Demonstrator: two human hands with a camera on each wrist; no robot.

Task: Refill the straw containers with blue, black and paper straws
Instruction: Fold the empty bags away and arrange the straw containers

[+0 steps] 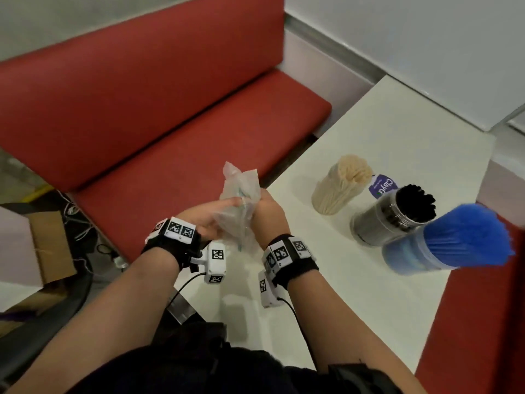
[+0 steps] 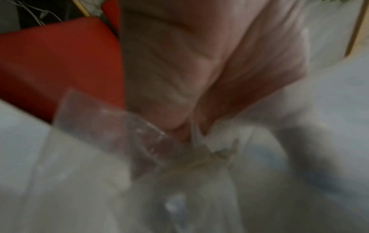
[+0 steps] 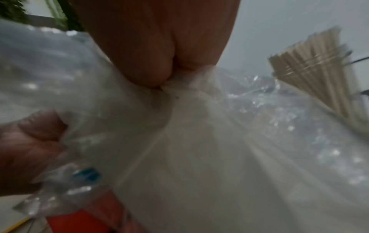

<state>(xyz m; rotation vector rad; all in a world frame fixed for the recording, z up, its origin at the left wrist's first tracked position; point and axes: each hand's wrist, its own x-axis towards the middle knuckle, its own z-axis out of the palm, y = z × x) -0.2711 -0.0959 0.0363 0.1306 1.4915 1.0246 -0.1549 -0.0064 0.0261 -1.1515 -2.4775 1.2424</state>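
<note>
Crumpled clear plastic bag [image 1: 240,206] sits between your two hands at the worktop's near left corner. Your left hand [image 1: 206,223] grasps its left side, and your right hand [image 1: 268,213] pinches a bunched fold; I judge you are wadding up emptied packaging, since all three containers look full. Paper straws [image 1: 342,184] stand farthest, black straws [image 1: 397,213] next, blue straws [image 1: 454,240] nearest, in a close row to your right, well apart from the bag, so they stay undisturbed. White worktop [image 1: 383,294] is smooth. Red bench seat [image 1: 142,109] runs along it; a cardboard box [image 1: 49,245] and cables lie on the floor at left.
</note>
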